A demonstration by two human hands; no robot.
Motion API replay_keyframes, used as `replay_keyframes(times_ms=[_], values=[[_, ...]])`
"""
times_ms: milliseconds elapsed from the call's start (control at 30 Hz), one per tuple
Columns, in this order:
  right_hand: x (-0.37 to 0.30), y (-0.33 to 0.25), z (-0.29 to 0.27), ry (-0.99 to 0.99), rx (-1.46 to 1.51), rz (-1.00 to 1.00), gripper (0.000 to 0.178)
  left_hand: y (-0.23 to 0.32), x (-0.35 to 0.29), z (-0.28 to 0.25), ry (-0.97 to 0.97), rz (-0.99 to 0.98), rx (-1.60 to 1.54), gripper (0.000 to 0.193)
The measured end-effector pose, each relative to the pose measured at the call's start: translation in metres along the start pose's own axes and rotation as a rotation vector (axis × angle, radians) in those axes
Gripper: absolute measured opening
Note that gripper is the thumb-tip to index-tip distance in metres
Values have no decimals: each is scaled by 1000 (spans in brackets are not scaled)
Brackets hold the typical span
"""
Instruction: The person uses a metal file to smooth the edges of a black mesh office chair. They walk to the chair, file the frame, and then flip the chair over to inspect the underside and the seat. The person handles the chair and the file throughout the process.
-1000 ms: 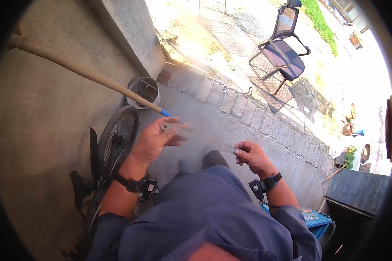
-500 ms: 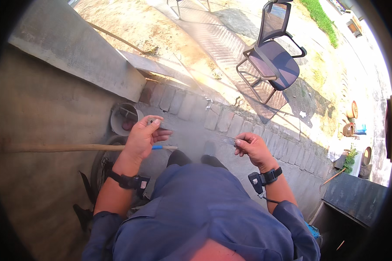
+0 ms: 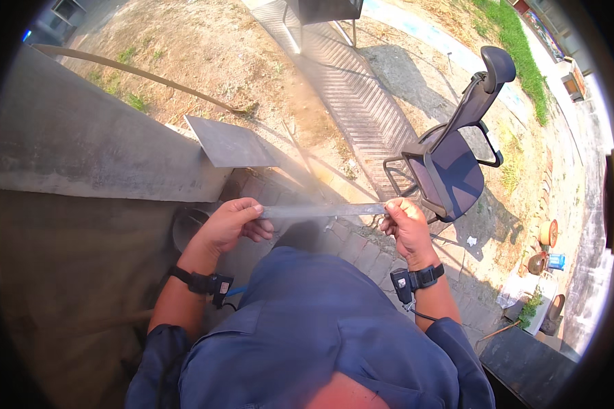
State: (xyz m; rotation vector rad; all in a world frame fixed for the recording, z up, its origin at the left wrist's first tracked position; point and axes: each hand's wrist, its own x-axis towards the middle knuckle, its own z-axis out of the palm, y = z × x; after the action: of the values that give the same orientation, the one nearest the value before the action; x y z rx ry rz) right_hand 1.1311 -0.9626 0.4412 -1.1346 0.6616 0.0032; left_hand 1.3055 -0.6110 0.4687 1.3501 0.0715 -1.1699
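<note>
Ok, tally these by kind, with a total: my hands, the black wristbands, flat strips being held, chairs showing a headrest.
Hands: 2 (left hand, right hand)
Black wristbands: 2 (left wristband, right wristband)
Flat strip held between both hands: 1
Chair with headrest: 1
Total: 6

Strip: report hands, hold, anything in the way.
Left hand grips one end, right hand the other. Strip spans between. Chair beyond right hand, seemingly apart.

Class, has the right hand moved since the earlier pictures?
Yes: the right hand has moved forward, appearing closer to the nearer chair in this view.
</note>
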Motion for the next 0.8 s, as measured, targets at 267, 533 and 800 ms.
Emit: replay_keyframes(times_ms=[267,533,800], values=[[140,-111,34,51,3,-24,18,117,71,-59,14,78,-118,19],[358,-150,41,-42,-60,69,21,193,170,-123,173,359,-438,13],[590,-226,96,-160,-193,98,20,294,314,-183,433,418,-496,9]])
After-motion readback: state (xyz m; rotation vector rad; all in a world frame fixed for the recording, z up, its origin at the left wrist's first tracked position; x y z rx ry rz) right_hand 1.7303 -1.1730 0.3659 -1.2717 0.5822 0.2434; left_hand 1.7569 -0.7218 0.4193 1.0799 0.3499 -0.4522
